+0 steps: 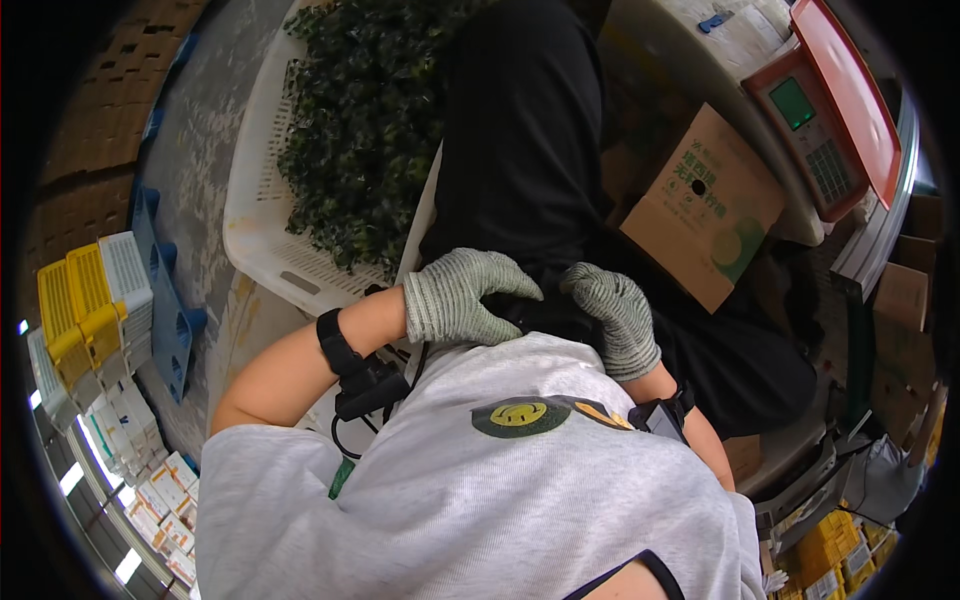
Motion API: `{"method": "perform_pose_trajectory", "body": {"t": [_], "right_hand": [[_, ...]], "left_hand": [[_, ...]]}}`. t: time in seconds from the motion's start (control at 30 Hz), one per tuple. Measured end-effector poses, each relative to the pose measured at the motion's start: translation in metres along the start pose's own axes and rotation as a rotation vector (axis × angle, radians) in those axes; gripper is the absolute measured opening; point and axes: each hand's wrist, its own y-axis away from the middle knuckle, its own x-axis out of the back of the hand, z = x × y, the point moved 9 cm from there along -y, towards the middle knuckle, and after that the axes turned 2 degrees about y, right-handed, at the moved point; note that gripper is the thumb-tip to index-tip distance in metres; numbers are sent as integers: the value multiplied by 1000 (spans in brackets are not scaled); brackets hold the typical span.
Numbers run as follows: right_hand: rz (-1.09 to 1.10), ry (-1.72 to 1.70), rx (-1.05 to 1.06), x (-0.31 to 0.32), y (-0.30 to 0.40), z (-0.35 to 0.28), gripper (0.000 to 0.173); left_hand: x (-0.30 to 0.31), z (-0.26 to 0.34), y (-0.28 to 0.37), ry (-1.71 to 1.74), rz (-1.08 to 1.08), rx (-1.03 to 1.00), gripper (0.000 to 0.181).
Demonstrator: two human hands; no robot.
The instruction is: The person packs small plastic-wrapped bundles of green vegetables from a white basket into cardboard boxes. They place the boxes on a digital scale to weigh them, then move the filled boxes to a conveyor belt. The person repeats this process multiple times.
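My left hand (472, 296), in a grey striped knit glove, rests at my waist by the hem of my light grey T-shirt (525, 487). Its thumb and fingers are apart, with dark cloth between them. Opposite it, my right hand (615, 319) in a matching glove has curled fingers at the waist of my black trousers (525, 135); whether it grips cloth is hidden. A white plastic basket (251, 217) heaped with dark green leafy produce (367, 135) stands beside my leg. Each forearm wears a black strapped device.
A printed cardboard box (705, 202) stands right of my legs. Beyond it, a red digital scale (806, 112) sits on a white surface near a small blue tool (715, 22). At left are a blue pallet (161, 300), stacked yellow crates (82, 300) and brown cartons (97, 97).
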Motion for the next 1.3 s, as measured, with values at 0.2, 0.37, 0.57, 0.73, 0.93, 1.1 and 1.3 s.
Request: {"method": "perform_pose_trajectory", "body": {"t": [0.2, 0.37, 0.57, 0.73, 0.93, 1.1, 1.3], "right_hand": [[-473, 482, -474, -43, -12, -10, 20], [-435, 83, -266, -39, -5, 1, 13], [-138, -284, -202, 1, 6, 8, 15], [-83, 482, 142, 19, 7, -56, 16], [-377, 947, -273, 10, 43, -46, 40], [-405, 1090, -260, -4, 41, -44, 45], [-414, 1122, -324, -13, 31, -37, 44]], "left_hand": [[-4, -6, -1, -40, -73, 90, 50], [7, -2, 5, -43, -1, 56, 51], [2, -6, 4, 17, -5, 85, 49], [-2, -2, -3, -128, -71, 80, 48], [10, -3, -5, -124, -171, 186, 48], [16, -10, 2, -87, -138, 268, 49], [12, -3, 7, -106, -81, 189, 50]]}}
